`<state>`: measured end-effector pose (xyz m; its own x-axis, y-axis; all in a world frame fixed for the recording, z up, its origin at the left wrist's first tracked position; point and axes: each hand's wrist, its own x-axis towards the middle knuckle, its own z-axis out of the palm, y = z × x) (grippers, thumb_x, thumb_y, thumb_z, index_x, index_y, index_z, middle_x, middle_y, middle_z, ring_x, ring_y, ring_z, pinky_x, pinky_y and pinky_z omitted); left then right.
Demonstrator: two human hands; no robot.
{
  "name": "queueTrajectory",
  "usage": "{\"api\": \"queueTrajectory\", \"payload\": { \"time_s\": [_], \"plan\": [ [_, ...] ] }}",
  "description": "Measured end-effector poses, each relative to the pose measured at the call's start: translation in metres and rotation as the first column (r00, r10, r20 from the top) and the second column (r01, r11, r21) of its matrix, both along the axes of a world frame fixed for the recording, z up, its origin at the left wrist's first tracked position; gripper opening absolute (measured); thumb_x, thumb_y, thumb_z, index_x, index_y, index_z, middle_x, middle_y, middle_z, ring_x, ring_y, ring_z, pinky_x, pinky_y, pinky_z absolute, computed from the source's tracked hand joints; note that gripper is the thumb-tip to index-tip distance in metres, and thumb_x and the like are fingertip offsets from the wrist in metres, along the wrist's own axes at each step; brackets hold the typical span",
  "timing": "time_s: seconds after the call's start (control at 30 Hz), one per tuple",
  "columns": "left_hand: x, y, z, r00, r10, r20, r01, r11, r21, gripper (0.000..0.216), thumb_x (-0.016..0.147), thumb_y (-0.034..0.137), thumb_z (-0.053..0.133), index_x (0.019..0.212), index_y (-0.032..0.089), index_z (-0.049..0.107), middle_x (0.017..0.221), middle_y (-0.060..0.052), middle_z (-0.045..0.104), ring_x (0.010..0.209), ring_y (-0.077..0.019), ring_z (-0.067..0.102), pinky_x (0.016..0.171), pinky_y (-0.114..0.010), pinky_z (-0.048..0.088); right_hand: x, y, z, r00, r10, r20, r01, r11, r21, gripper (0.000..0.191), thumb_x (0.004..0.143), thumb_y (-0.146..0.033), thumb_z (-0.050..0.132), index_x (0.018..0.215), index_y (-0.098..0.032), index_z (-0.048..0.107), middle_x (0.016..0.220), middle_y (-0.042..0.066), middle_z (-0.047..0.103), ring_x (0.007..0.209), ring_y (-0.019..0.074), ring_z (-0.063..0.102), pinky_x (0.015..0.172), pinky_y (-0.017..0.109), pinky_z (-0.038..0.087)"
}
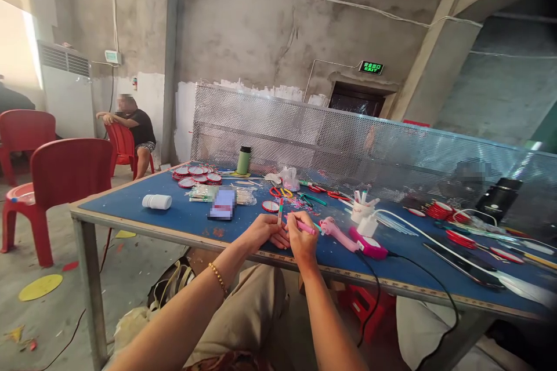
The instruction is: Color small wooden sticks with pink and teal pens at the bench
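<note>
Near the table's front edge, my left hand [266, 233] is closed on a thin flat stick [280, 210] with red and green colouring, which points upward. My right hand [303, 245] grips a pink marker pen [306, 225] close beside it, and the two hands almost meet. Whether the pen's tip touches the stick is too small to tell. Just beyond my hands lies a small round disc with a red rim and white face [270, 206]. A pink glue gun [339, 235] rests to the right of my right hand, beside a magenta device [369, 245].
On the blue table [174, 225] are a phone [221, 204], a white bottle [156, 202], red-rimmed discs [196, 171], a green cup [244, 160] and a pen holder [363, 208]. A perforated metal screen [278, 133] stands behind. Cables cross the right side. A person [139, 127] sits at left.
</note>
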<state>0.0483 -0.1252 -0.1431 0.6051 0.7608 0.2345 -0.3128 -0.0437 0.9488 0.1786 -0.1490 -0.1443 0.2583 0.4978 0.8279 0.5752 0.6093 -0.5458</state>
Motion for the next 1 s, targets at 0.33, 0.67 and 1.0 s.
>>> {"api": "queueTrajectory", "payload": {
  "time_s": [0.33, 0.67, 1.0],
  "plan": [
    [0.0015, -0.0018, 0.0003, 1.0, 0.029, -0.006, -0.029, 0.999, 0.023, 0.035, 0.065, 0.042, 0.074, 0.077, 0.011, 0.061, 0.066, -0.01, 0.071, 0.055, -0.0189, 0.07, 0.053, -0.024, 0.053, 0.0002, -0.0002, 0.0001, 0.998, 0.064, 0.004, -0.064, 0.998, -0.029, 0.021, 0.089, -0.034, 0.057, 0.074, -0.02, 0.059, 0.057, -0.002, 0.06, 0.047, 0.0129, 0.054, 0.048, 0.023, 0.043],
    [0.0021, -0.0025, -0.0017, 0.999, 0.046, -0.021, -0.045, 0.998, 0.047, 0.043, 0.066, 0.052, 0.074, 0.072, 0.012, 0.058, 0.064, -0.009, 0.07, 0.054, -0.0176, 0.069, 0.052, -0.024, 0.052, 0.0003, 0.002, -0.0015, 0.995, 0.02, 0.1, -0.023, 0.999, 0.03, 0.022, 0.089, -0.032, 0.056, 0.071, -0.021, 0.058, 0.059, -0.001, 0.062, 0.054, 0.0147, 0.057, 0.055, 0.024, 0.045],
    [0.0028, -0.0025, -0.0005, 0.998, 0.05, -0.034, -0.049, 0.998, 0.032, 0.035, 0.065, 0.043, 0.073, 0.072, 0.013, 0.057, 0.065, -0.009, 0.071, 0.055, -0.0186, 0.07, 0.053, -0.025, 0.053, 0.0004, 0.0008, -0.0008, 0.996, -0.002, 0.094, -0.003, 0.999, 0.048, 0.022, 0.089, -0.03, 0.056, 0.07, -0.021, 0.057, 0.058, -0.002, 0.061, 0.053, 0.0144, 0.057, 0.055, 0.023, 0.044]
  ]
}}
